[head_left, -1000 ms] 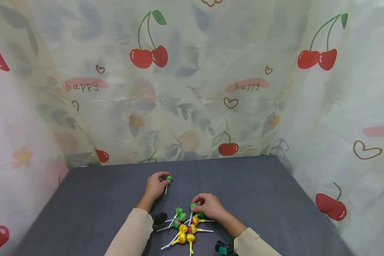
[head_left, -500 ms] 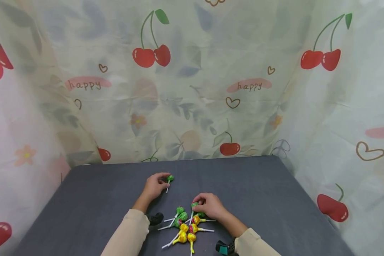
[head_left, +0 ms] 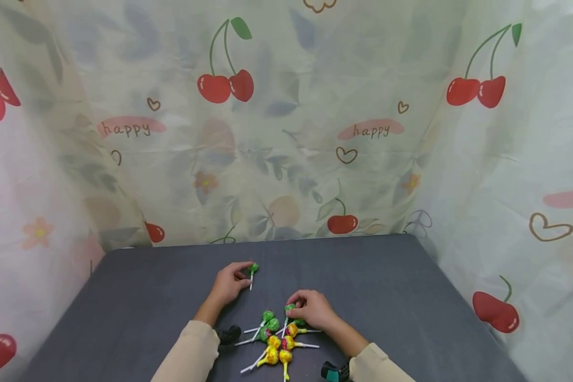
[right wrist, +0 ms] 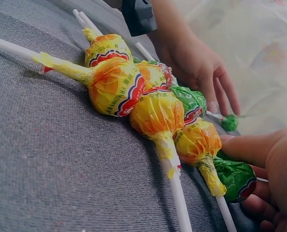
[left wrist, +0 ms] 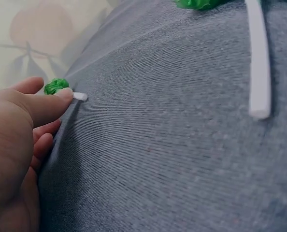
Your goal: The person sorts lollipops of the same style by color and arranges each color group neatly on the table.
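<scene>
My left hand (head_left: 229, 283) is stretched forward on the dark cloth, its index fingertip right at the head of a green-wrapped lollipop (head_left: 254, 267). The thumb stands apart from the finger, beside the white stick; in the left wrist view the thumb (left wrist: 51, 104) overlaps this lollipop (left wrist: 55, 86). Nearer to me, my right hand (head_left: 315, 309) pinches another green lollipop (head_left: 289, 307) at its head between thumb and index finger, its stick pointing toward me. One more green lollipop (head_left: 299, 321) lies below the right palm, partly hidden.
Several green lollipops (head_left: 269, 324) and yellow lollipops (head_left: 272, 355) lie in a cluster between my forearms, sticks pointing outward. Dark cloth covers the table (head_left: 391, 297). A cherry-printed curtain (head_left: 286, 175) encloses the back and sides.
My left thumb has moved back from the green lollipop's head and its grip has loosened, the lollipop staying on the cloth. My right hand keeps its pinch in the same place.
</scene>
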`<state>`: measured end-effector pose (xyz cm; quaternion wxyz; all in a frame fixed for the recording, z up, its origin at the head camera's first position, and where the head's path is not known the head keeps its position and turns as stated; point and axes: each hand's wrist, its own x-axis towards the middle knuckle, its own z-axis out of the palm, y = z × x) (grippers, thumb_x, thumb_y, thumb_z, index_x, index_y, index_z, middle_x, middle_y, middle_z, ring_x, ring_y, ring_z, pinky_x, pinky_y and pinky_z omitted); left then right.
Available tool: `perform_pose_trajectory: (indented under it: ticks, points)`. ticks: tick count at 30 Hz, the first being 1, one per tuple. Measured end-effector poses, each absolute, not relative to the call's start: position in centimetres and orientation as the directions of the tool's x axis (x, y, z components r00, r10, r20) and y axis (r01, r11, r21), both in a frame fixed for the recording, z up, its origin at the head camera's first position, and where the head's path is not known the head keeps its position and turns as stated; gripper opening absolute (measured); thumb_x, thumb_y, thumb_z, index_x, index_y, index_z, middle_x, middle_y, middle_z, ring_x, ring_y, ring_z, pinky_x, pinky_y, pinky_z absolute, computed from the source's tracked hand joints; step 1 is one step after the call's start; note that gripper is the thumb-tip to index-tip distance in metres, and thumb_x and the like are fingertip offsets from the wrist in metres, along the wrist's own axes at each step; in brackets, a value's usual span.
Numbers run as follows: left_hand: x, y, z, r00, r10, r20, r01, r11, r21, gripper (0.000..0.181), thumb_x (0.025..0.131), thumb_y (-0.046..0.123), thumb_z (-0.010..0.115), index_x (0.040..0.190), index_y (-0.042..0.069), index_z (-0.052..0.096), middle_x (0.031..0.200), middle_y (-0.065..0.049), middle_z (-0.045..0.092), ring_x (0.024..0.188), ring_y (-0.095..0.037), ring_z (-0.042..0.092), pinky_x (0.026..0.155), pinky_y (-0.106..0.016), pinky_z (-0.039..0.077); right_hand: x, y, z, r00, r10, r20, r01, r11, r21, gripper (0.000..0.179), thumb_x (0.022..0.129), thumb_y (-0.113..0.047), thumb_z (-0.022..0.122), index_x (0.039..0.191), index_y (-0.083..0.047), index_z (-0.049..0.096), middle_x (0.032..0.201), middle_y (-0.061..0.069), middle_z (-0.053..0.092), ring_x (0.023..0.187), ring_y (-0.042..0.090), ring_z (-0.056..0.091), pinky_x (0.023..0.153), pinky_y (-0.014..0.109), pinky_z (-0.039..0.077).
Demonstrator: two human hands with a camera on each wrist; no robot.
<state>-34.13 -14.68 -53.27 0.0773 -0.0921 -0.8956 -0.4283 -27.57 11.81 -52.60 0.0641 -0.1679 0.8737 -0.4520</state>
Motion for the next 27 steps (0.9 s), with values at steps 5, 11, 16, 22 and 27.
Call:
perform_pose_trajectory:
  ticks: [5,11,16,22,27]
  points:
    - [-34.08,-14.45,-53.58,-0.958,0.112,0.262,0.274,0.619,0.736,0.046,0.078,0.003,0.08,0.122,0.012,0.07,0.109,-0.009,0.064,0.085,-0.02,0.059,0.074,-0.039,0.048,-27.47,11.84,-52.61,-0.935,-0.351,0.045,-0.241,0.54,-0.806,0.014,0.082,-0.022,0.079,0.092,-0.015,0.073,0.074,-0.004,0.056,0.061,0.013,0.05,0.056,0.028,0.041]
    - [-34.09,-14.36,-53.61,-0.962,0.106,0.253,0.262,0.623,0.737,0.047,0.078,0.009,0.082,0.123,0.013,0.069,0.115,-0.007,0.064,0.087,-0.02,0.058,0.076,-0.04,0.047,-27.35,11.79,-52.49,-0.935,-0.352,0.042,-0.24,0.54,-0.806,0.014,0.082,-0.023,0.079,0.092,-0.015,0.072,0.074,-0.004,0.056,0.062,0.013,0.049,0.056,0.028,0.041]
    - [-33.97,-14.32,-53.62,-0.962,0.115,0.246,0.262,0.628,0.732,0.049,0.077,0.012,0.083,0.124,0.014,0.068,0.118,-0.006,0.062,0.089,-0.02,0.057,0.077,-0.039,0.046,-27.29,11.76,-52.48,-0.935,-0.351,0.045,-0.24,0.535,-0.81,0.014,0.083,-0.022,0.079,0.093,-0.014,0.072,0.074,-0.004,0.056,0.062,0.013,0.049,0.056,0.028,0.04]
    - [-33.96,-14.3,-53.75,-0.952,0.138,0.272,0.297,0.628,0.719,0.051,0.076,0.009,0.083,0.124,0.012,0.068,0.122,-0.007,0.062,0.092,-0.021,0.057,0.08,-0.041,0.046,-27.31,11.74,-52.47,-0.936,-0.348,0.046,-0.239,0.536,-0.809,0.014,0.083,-0.022,0.079,0.092,-0.015,0.072,0.074,-0.004,0.056,0.062,0.013,0.049,0.056,0.028,0.041]
    - [-33.95,-14.2,-53.84,-0.946,0.145,0.291,0.315,0.629,0.711,0.051,0.076,0.009,0.083,0.124,0.012,0.068,0.123,-0.008,0.062,0.092,-0.021,0.057,0.081,-0.041,0.046,-27.35,11.75,-52.39,-0.936,-0.35,0.041,-0.238,0.543,-0.805,0.014,0.082,-0.022,0.079,0.092,-0.014,0.072,0.074,-0.004,0.056,0.062,0.013,0.049,0.057,0.029,0.04]
